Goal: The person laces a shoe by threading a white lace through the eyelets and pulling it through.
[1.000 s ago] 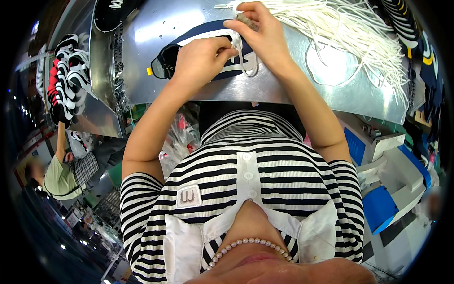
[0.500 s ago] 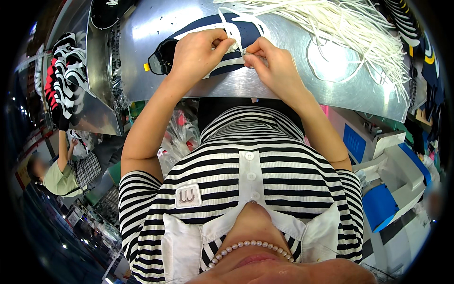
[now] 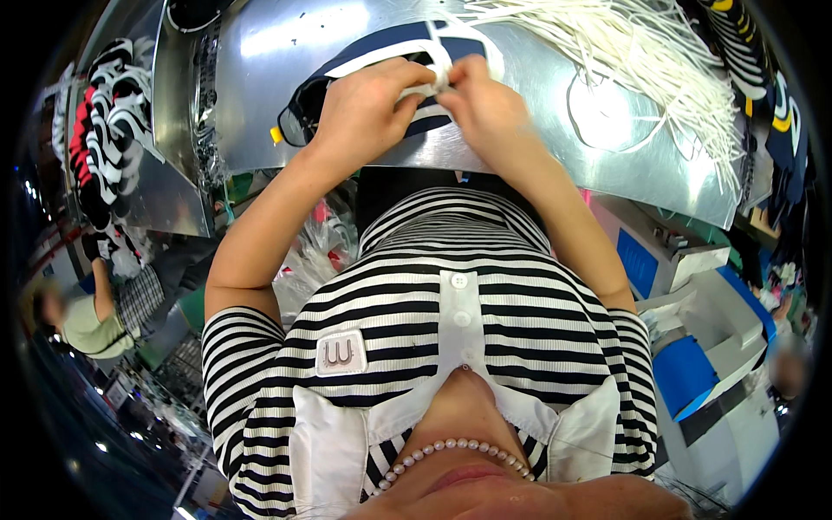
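Observation:
A navy and white shoe upper (image 3: pixel 374 45) lies on the metal table, its yellow-tabbed heel end to the left. Over it, my left hand (image 3: pixel 368 106) has thumb and forefinger closed on a white shoelace (image 3: pixel 439 57). Close beside it my right hand (image 3: pixel 490 114), a little blurred, pinches the same lace at the upper's lacing edge. The fingertips of both hands nearly meet. They cover the eyelets and the exact spot where the lace passes.
A large heap of white laces (image 3: pixel 641 65) spreads over the right of the metal table (image 3: pixel 260 87). Stacked black, white and red uppers (image 3: pixel 117 130) stand at the left, more uppers (image 3: pixel 780 130) at the far right. Another person (image 3: pixel 95 321) works at lower left.
My right hand has shifted up and its fingertips have come closer to my left hand's. The wide lace loop beyond my hands has become smaller. The view has shifted slightly.

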Demonstrator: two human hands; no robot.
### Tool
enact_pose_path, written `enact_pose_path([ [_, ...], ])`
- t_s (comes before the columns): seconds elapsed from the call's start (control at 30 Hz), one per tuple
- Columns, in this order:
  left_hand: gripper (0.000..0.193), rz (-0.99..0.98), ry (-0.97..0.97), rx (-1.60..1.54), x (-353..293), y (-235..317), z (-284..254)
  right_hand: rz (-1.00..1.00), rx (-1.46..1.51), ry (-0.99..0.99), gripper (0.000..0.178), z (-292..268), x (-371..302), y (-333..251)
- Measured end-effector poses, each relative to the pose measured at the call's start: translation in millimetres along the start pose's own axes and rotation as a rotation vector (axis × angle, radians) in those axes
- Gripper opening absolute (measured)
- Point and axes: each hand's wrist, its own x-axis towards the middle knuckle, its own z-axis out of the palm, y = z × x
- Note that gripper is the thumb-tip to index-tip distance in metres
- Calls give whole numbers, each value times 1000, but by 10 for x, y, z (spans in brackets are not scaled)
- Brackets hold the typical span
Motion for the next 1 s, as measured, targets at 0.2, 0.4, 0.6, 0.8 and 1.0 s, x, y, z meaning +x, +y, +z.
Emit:
enact_pose_path([
  [0.2,16,273,85,175,-379,-72,-168,272,501,-103,20,-1116,-432,216],
  [0.4,24,309,122,90,-255,-105,-93,242,709,18,25,-598,232,299],
  [0.6,65,-525,-266,-922,-162,-405,-336,28,440,232,45,-344,247,150],
  [0.8,45,-731,-572,-678,68,-350,-166,124,422,210,41,-228,168,14],
  [1.0,20,-665,-510,-843,90,-444,-195,171,514,219,37,-158,176,79],
])
